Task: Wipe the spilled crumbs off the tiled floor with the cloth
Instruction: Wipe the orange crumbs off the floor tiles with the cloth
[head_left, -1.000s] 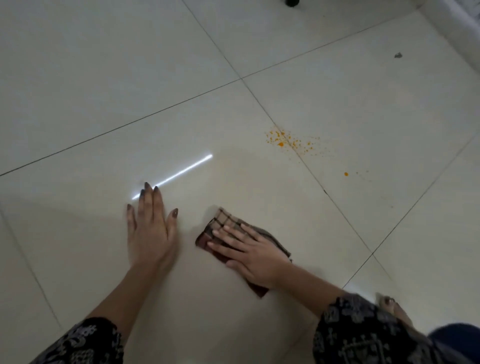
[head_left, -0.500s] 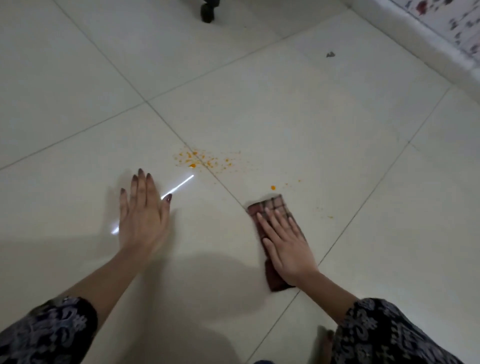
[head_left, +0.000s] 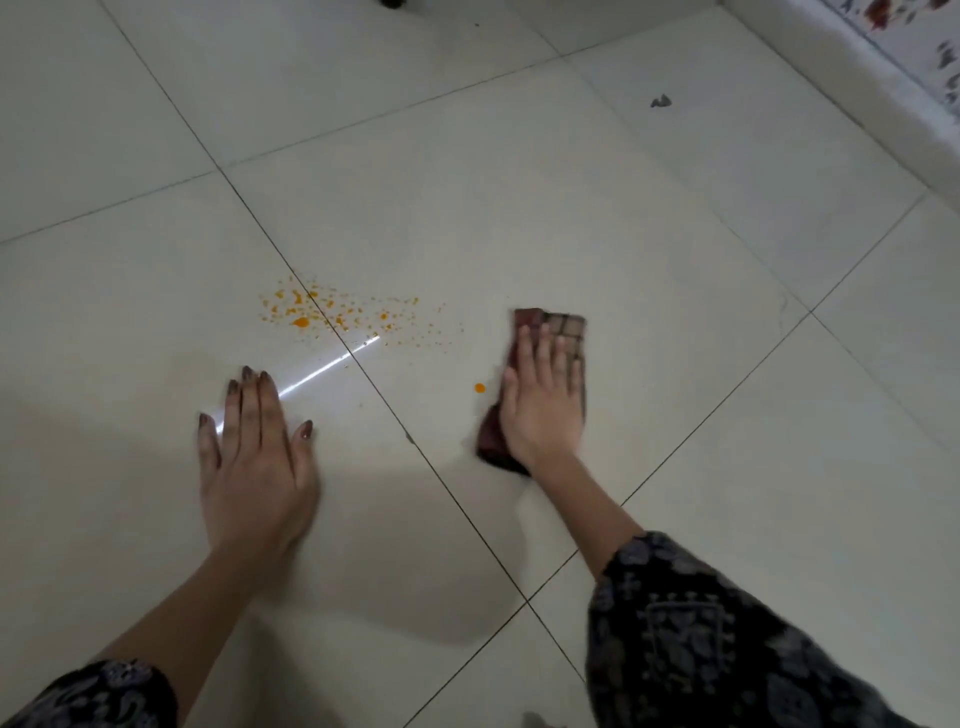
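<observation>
The right hand (head_left: 543, 400) presses flat, fingers spread, on a checked cloth (head_left: 563, 326) right of centre. Orange crumbs (head_left: 332, 312) lie scattered centre-left. The left hand (head_left: 257, 457) rests open on the tiled floor (head_left: 519, 208), gripping nothing.

We are looking down at what seems to be a room in a home, though we cannot tell which room. The floor (head_left: 519, 218) is laid with large, glossy, off-white tiles joined by thin dark grout lines, and it reflects a bright strip of light (head_left: 322, 371). Along the upper right runs a pale raised ledge or skirting (head_left: 852, 67), with a white surface bearing a red and grey pattern (head_left: 935, 47) beyond it.
</observation>
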